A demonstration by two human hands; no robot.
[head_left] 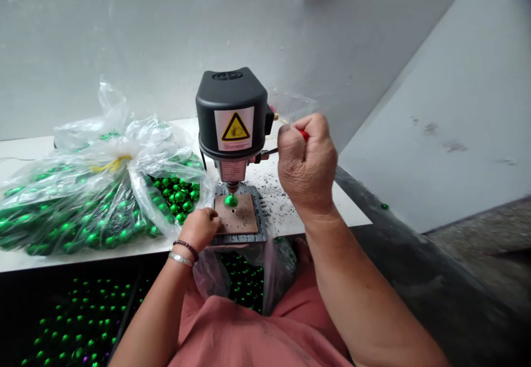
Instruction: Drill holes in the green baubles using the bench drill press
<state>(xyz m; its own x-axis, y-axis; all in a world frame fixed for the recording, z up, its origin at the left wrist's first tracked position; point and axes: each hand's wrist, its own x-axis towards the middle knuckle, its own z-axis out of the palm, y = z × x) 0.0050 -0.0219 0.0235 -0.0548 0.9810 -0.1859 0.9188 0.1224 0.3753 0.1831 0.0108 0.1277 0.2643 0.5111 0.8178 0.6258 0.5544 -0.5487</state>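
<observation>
A small bench drill press (231,118) with a black motor cover and a yellow warning label stands on the white table (25,151). One shiny green bead (230,201) sits under the drill bit on a brown pad (239,217). My left hand (201,227) rests curled at the pad's left edge, beside the bead; what its fingers hold is hidden. My right hand (306,162) is a fist wrapped round the red-tipped feed lever (305,134) on the machine's right side.
A large clear plastic bag (95,190) full of green beads lies left of the drill. Another open bag of beads (244,281) hangs below the table edge at my lap. More beads fill a dark bin (70,328) lower left. Dark drilling dust (274,192) covers the table right of the machine.
</observation>
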